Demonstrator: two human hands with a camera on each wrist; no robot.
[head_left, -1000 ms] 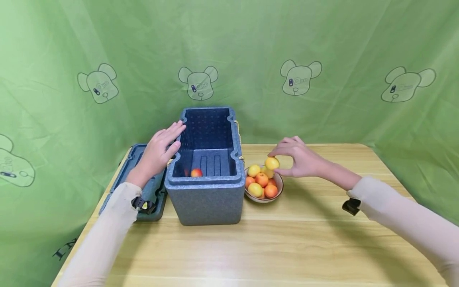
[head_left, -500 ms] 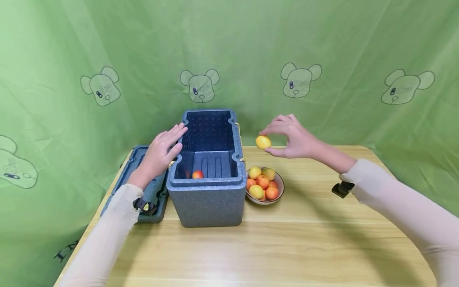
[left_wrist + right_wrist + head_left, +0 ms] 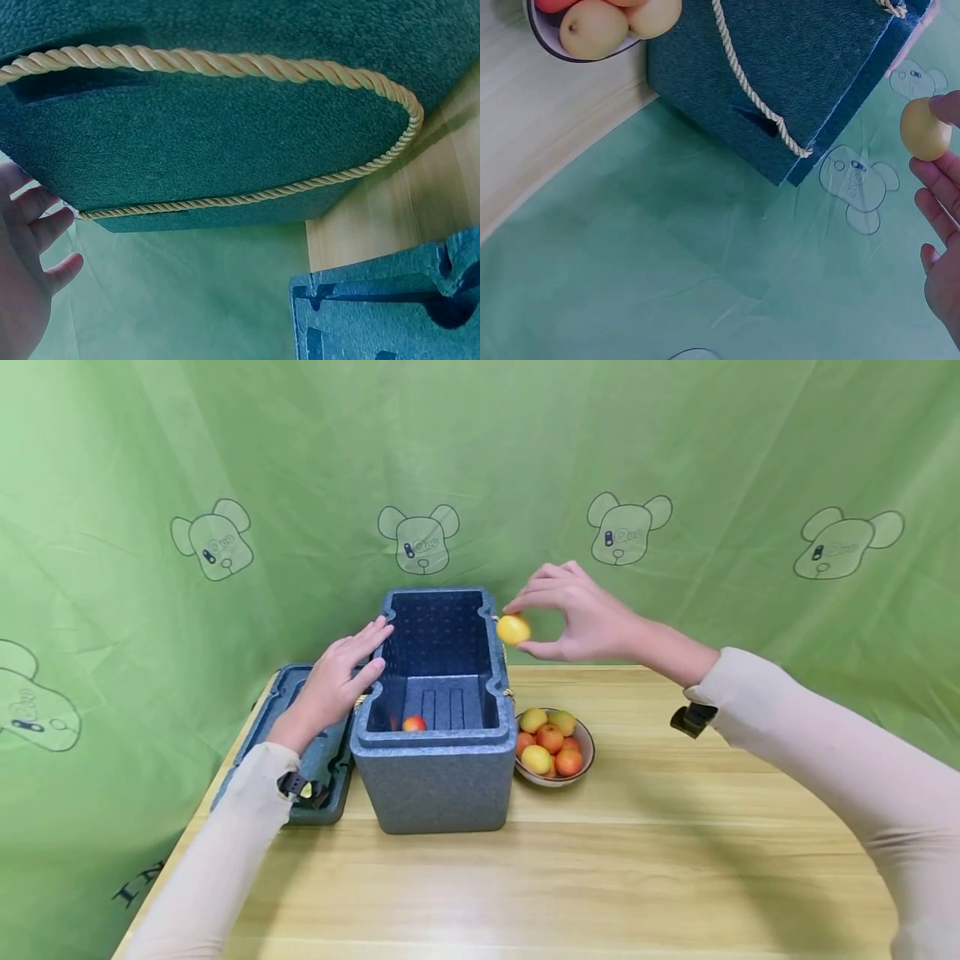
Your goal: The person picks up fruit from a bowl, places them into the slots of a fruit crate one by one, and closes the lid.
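Observation:
Between thumb and fingertips my right hand [image 3: 585, 614] pinches a yellow lemon-like fruit [image 3: 513, 629], held up beside the right rim of a grey-blue foam box [image 3: 442, 789]. The right wrist view shows the same yellow fruit [image 3: 925, 129] at its right edge. My left hand [image 3: 337, 672] rests with extended fingers at the box's left rim; in the left wrist view the hand [image 3: 26, 262] is by the rim, near a twisted rope handle [image 3: 255, 66]. Inside the lidless box a red-orange fruit [image 3: 414, 724] lies on the floor near the front.
Right of the box stands a bowl [image 3: 555, 782] with several yellow and orange fruits [image 3: 550, 739]. The box's lid [image 3: 322, 768] lies on the wooden table [image 3: 637, 877] to the left. A green printed curtain [image 3: 525, 460] hangs around the back and sides.
My right hand has lifted the yellow fruit from above the bowl, up and leftward to the box's right rim. My left hand stays at the left rim.

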